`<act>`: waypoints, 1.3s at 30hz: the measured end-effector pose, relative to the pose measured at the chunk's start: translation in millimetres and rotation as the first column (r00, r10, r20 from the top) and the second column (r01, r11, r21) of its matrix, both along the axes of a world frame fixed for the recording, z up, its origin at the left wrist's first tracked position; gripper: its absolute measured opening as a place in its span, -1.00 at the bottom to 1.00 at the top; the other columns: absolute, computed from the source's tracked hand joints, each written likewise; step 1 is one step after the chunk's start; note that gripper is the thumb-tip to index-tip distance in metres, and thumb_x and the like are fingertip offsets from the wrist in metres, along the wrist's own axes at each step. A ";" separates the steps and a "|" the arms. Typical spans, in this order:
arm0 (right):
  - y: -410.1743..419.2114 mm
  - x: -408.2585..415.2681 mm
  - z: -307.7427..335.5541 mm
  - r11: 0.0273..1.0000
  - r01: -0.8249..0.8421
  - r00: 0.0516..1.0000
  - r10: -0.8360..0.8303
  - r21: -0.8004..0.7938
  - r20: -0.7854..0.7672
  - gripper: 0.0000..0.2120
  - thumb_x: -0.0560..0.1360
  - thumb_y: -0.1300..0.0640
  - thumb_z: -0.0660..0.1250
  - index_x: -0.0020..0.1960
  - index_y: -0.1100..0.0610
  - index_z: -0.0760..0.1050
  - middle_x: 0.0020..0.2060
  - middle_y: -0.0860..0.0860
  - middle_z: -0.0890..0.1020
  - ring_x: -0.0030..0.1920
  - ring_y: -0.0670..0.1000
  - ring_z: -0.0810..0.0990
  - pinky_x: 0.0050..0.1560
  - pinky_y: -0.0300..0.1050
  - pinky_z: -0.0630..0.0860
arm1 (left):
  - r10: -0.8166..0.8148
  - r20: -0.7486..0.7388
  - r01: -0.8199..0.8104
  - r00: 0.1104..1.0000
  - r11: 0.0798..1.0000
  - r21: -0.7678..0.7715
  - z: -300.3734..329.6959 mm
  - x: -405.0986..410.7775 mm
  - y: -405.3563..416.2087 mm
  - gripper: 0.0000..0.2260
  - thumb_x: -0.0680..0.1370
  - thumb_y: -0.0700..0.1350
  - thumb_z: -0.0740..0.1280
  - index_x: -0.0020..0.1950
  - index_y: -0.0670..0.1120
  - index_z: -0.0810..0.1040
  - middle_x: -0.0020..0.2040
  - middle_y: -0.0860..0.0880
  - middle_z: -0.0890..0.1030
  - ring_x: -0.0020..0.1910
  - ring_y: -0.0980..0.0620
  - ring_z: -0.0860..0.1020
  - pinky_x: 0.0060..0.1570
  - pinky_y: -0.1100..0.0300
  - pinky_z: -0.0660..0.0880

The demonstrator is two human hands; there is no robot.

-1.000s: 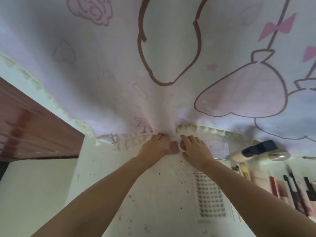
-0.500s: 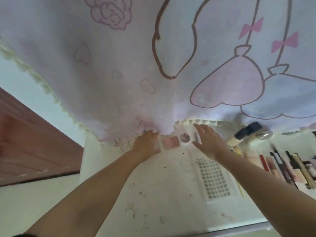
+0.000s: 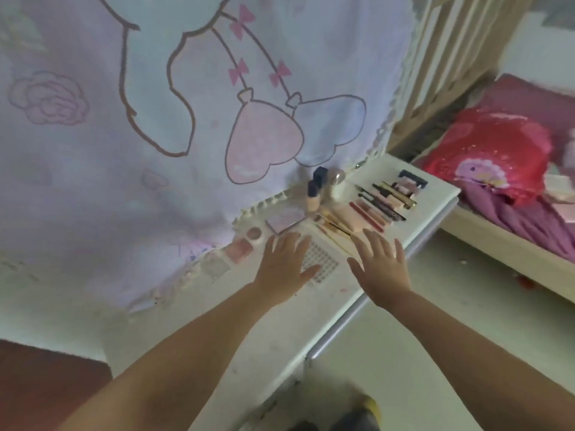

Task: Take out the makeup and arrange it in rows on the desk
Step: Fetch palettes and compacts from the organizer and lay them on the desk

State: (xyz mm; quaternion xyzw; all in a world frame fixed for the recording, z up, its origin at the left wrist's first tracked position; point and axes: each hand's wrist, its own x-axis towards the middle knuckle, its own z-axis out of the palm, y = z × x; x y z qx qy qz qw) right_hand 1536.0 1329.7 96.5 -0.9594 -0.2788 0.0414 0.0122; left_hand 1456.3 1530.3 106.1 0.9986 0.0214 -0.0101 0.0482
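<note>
A: What's different from a moment ago?

B: Half a second back the left hand (image 3: 284,264) was touching the pink square compact (image 3: 239,250) against the frilled hem of the curtain (image 3: 186,119), and the right hand (image 3: 381,267) had just let go beside it. Now both hands have pulled away from the compact toward the person, and they hover flat above the desk (image 3: 264,331).

A: Holding anything?

B: No. Fingers on both hands are spread and straight, released, nothing between them. The left hand is over the dotted sheet (image 3: 320,262), just on the near side of the compact; the right hovers over the desk's front edge, farther from the compact.

A: And the makeup?

B: All on the desk. The pink compact lies along the curtain hem, with a pale square compact (image 3: 216,266) on its left and a round blush pot (image 3: 254,233) just to its right. Beyond the pot sits a flat pale palette (image 3: 284,219), then the foundation bottle (image 3: 313,197), then a packed row of sticks and tubes (image 3: 378,205) running to the far end of the desk, where a dark-framed palette (image 3: 411,181) lies.

A: So what does that mean?

B: I'd judge the compacts have just been placed and the row closed up. With both hands free, the arranging looks finished or nearly so; whether any makeup is left elsewhere I can't tell.
</note>
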 end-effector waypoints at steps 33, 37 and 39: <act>-710.8 -691.9 -49.2 -0.341 0.937 -0.350 -0.919 -0.079 -0.182 -0.48 0.61 -0.16 -0.16 0.54 -0.06 -0.10 0.54 0.00 -0.03 0.53 0.01 -0.06 0.47 0.21 -0.19 | -0.942 -0.243 0.971 -0.231 -0.237 -0.003 -42.4 -407.0 -914.3 -0.49 0.63 0.16 -0.03 0.54 -0.01 0.04 0.53 -0.09 0.07 0.51 -0.06 0.01 0.46 -0.14 -0.15; -798.5 -730.4 -51.5 -0.437 0.896 -0.444 -0.883 -0.079 -0.148 -0.36 0.51 -0.25 -0.34 0.54 -0.06 -0.07 0.54 0.02 0.01 0.53 0.02 -0.03 0.46 0.22 -0.16 | -0.918 -0.215 0.941 -0.334 -0.339 -0.014 -44.8 -448.0 -1020.4 -0.48 0.63 0.17 -0.04 0.54 -0.01 0.03 0.54 -0.09 0.06 0.52 -0.06 -0.01 0.46 -0.14 -0.17; -846.7 -745.2 -50.6 -0.487 0.870 -0.494 -0.859 -0.083 -0.137 -0.40 0.55 -0.23 -0.27 0.54 -0.04 -0.04 0.54 0.03 0.02 0.53 0.02 -0.01 0.46 0.23 -0.16 | -0.899 -0.207 0.920 -0.385 -0.392 -0.011 -43.3 -465.3 -1074.2 -0.47 0.63 0.17 -0.04 0.55 -0.01 0.02 0.54 -0.09 0.05 0.52 -0.05 -0.02 0.46 -0.13 -0.18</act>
